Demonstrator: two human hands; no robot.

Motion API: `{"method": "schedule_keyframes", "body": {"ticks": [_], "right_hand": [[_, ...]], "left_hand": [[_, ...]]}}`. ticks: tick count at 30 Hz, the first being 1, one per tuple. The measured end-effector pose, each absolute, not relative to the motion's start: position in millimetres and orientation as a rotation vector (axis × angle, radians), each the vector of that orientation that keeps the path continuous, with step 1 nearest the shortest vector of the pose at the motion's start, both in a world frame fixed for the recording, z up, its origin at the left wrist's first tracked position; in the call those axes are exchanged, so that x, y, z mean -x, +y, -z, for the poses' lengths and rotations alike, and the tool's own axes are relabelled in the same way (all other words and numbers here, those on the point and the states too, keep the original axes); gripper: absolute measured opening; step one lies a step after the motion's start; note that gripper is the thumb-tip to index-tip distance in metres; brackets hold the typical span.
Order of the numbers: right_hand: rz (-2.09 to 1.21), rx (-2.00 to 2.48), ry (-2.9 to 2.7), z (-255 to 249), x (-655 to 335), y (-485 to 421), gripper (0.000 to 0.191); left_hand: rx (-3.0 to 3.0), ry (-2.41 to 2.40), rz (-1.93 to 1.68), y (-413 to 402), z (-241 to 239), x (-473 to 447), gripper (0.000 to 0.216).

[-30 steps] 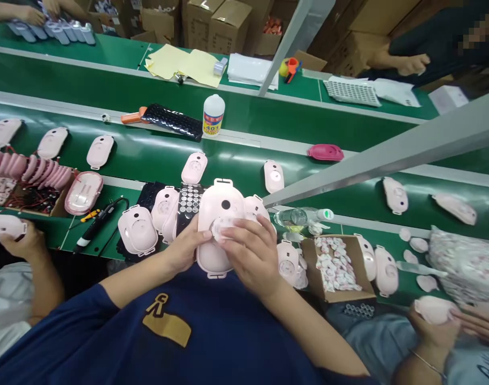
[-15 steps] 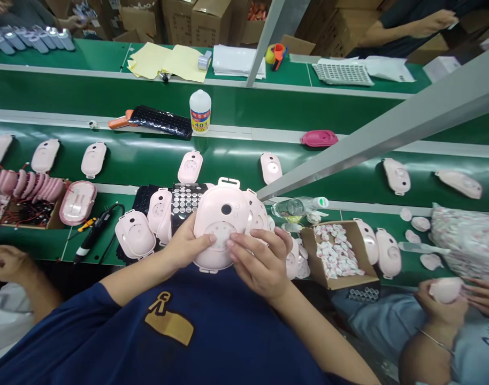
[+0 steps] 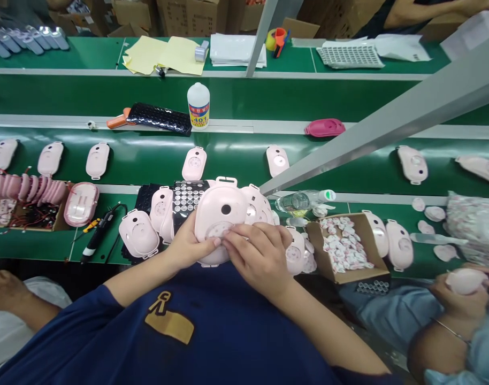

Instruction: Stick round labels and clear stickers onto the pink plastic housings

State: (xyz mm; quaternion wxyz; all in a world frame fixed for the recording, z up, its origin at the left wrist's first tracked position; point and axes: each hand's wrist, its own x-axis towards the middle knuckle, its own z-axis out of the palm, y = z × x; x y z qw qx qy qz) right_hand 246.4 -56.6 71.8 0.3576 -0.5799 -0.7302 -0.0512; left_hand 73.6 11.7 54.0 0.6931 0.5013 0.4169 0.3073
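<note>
A pale pink oval plastic casing is held up in front of my chest, its dark hole and round recess facing me. My left hand grips its lower left side, thumb lying along the front. The fingers of my right hand are bunched together at the recess, covering part of it; anything small between them is hidden. Behind my right hand shows another pink casing. Close to my left forearm, a pink casing rests on dark wrap. A sheet of round clear stickers lies behind the held casing.
Pink casings lie spaced along the green belt. A cardboard box of small wrapped pieces and a clear bottle are to my right. A slanted metal post crosses the right side. Co-workers' hands are at both sides.
My right fingers have drawn together and moved slightly left over the recess, hiding more of it. Casings on the belt have shifted right. The held casing stays about in place.
</note>
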Motion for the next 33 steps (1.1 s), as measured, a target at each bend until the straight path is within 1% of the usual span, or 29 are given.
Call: {"method": "schedule_keyframes", "body": {"ticks": [5,11,14,19,21,25,27,29,31,32,33], "right_hand": [[0.203,1.529,-1.884,-70.7,-249.3,-57.2,0.015],[0.243,1.517,-1.888,-73.5,-248.5,-56.6,0.018],[0.221,1.506,-1.883,-72.7,-246.3,-57.2,0.019],[0.243,1.473,-1.894,-69.2,-245.3,-58.3,0.012],[0.224,1.45,-1.894,-68.2,-246.6,-58.5,0.012],[0.084,1.386,-1.838,-68.9,-254.9,-61.1,0.012],[0.044,1.361,-1.803,-68.9,-261.9,-66.0,0.013],[0.033,1.378,-1.78,-66.4,-269.4,-74.4,0.014],[0.014,1.418,-1.761,-60.3,-275.5,-85.5,0.014],[-0.007,1.437,-1.755,-55.8,-277.6,-91.8,0.014],[-0.033,1.454,-1.753,-50.6,-278.9,-98.1,0.014]], "left_hand": [[-1.072,1.035,-0.654,12.4,-54.9,-71.1,0.065],[-1.077,1.028,-0.656,14.3,-55.5,-73.8,0.064],[-1.134,1.057,-0.675,14.6,-56.3,-75.0,0.067],[-1.133,1.044,-0.68,15.0,-55.1,-72.7,0.064],[-1.111,1.037,-0.685,12.4,-53.1,-72.4,0.064],[-1.066,1.043,-0.714,10.5,-45.2,-69.1,0.065],[-1.008,1.06,-0.792,25.9,-37.2,-59.6,0.066],[-0.968,1.084,-0.969,62.4,-25.6,-42.6,0.067],[-0.985,1.13,-1.215,119.1,-10.9,-21.0,0.067],[-1.003,1.173,-1.281,151.9,-2.6,-10.5,0.065],[-1.031,1.248,-1.274,185.2,6.5,-1.5,0.063]]}}
